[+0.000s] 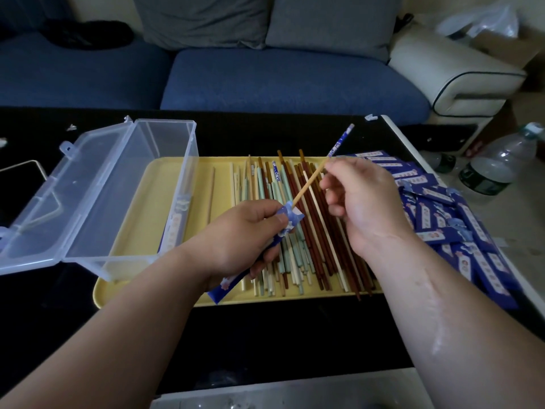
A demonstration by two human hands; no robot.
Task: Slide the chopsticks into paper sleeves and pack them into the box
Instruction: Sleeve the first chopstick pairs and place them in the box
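My left hand (241, 237) grips a blue paper sleeve (227, 286) over the yellow tray (147, 208). My right hand (359, 199) pinches a chopstick with a blue patterned top (312, 178); its thin tip sits in the sleeve's open mouth. Under both hands lies a heap of loose chopsticks (298, 231) in brown, green and cream. A clear plastic box (126, 196) with its lid open stands on the tray's left part, with one sleeved pair against its right wall.
A pile of blue paper sleeves (448, 219) lies to the right of the tray on the black table. A phone (17, 187) lies at far left. Plastic bottles (498, 163) stand on the floor at right. A blue sofa is behind the table.
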